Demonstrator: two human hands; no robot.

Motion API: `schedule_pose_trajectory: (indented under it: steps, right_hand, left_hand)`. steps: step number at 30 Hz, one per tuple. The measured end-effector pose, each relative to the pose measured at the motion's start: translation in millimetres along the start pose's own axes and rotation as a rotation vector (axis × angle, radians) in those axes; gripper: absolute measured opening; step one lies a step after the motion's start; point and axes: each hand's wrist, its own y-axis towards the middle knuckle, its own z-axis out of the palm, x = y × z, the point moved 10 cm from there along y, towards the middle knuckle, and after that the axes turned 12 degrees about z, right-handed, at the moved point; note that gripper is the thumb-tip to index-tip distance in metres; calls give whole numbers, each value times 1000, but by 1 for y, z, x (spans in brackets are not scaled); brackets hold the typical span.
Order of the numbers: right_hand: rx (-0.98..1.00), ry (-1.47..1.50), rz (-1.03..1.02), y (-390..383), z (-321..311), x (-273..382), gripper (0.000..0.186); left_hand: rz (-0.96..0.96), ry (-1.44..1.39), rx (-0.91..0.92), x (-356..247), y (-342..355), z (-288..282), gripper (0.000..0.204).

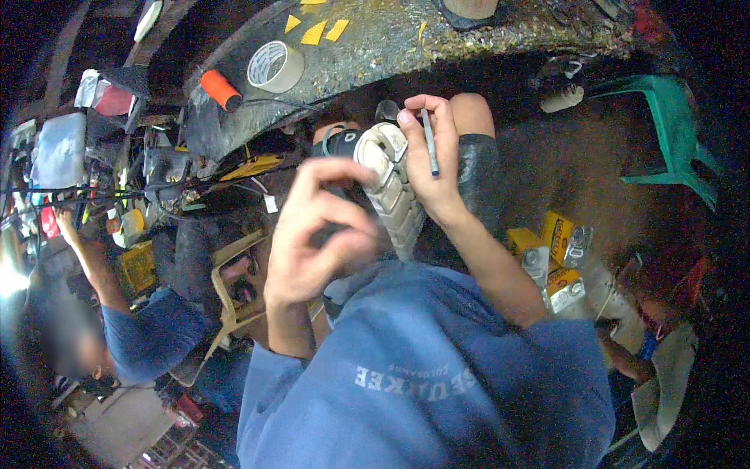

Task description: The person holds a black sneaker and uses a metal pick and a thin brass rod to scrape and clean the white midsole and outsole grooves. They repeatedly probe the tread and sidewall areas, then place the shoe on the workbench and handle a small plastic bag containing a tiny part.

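A shoe with a cream, segmented sole (400,209) rests sole-up across my lap, between my knees. My right hand (437,160) is at the shoe's right side, its thumb near the sole's far end. A slim grey pen-like stick (430,142) is held along the fingers of that hand, its dark tip toward my wrist. My left hand (316,230) is raised just left of the sole, smeared by motion. Its fingers are bent, and whether they pinch anything is unclear. Beyond the sole sits a dark rounded thing (386,111), partly hidden.
Ahead is a worn, curved worktop (344,66) with a tape roll (275,67), an orange thread spool (220,90) and yellow scraps (314,33). A green plastic chair (660,125) stands at right, near yellow boxes (558,238). Another person in blue (152,332) sits at left.
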Motion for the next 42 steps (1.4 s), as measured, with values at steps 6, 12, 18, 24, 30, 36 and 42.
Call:
schedule_pose_trajectory:
  steps: [6, 12, 18, 24, 30, 36, 42]
  right_hand:
    - [-42, 93, 57, -8, -7, -5, 15]
    - [38, 264, 174, -18, -36, -29, 38]
    - [-97, 303, 143, -8, -84, -41, 28]
    - [-14, 749, 294, -1, -113, -81, 32]
    - [-182, 234, 340, 1, -122, -92, 25]
    - [-256, 468, 437, -21, -125, -63, 28]
    - [-218, 557, 470, -22, -127, -43, 16]
  left_hand:
    - [441, 83, -224, 18, 21, 10, 93]
    - [424, 412, -74, 8, 49, 68, 104]
    - [231, -70, -161, 6, 82, 85, 42]
    - [55, -117, -89, 13, 154, 101, 18]
    - [277, 215, -100, 52, 309, 176, 24]
    - [100, 687, 23, 143, 395, 224, 26]
    - [322, 843, 249, 164, 412, 251, 18]
